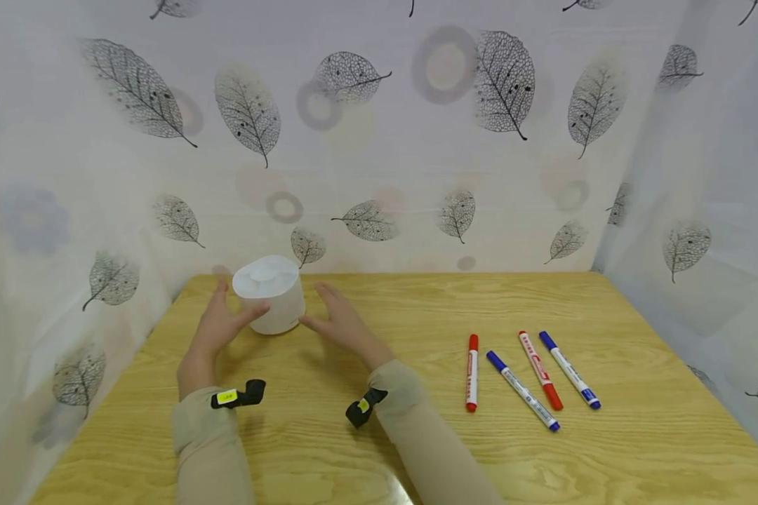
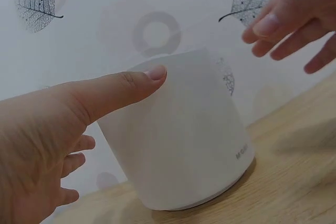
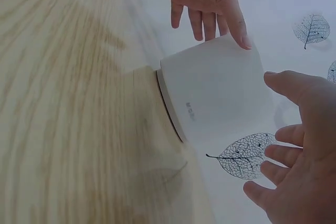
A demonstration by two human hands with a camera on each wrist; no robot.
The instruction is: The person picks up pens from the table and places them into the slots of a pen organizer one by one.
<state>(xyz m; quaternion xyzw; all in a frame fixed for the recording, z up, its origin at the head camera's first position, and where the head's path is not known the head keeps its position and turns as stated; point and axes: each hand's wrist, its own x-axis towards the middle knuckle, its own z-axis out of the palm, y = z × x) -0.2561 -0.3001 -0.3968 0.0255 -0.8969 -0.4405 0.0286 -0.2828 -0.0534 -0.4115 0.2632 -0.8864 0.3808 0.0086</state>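
A white pen holder with inner dividers stands upright near the back left of the table, small dark lettering low on its side. At its left is my left hand, thumb stretched across the front of the holder and fingers spread; whether the thumb touches cannot be told. In the left wrist view the holder fills the middle, beside the left hand. My right hand is just right of the holder, fingers spread and holding nothing. The right wrist view shows a gap between the right hand and the holder.
On the right of the wooden table lie two red-capped markers and two blue-capped markers, spaced apart. A leaf-patterned cloth hangs behind and at both sides.
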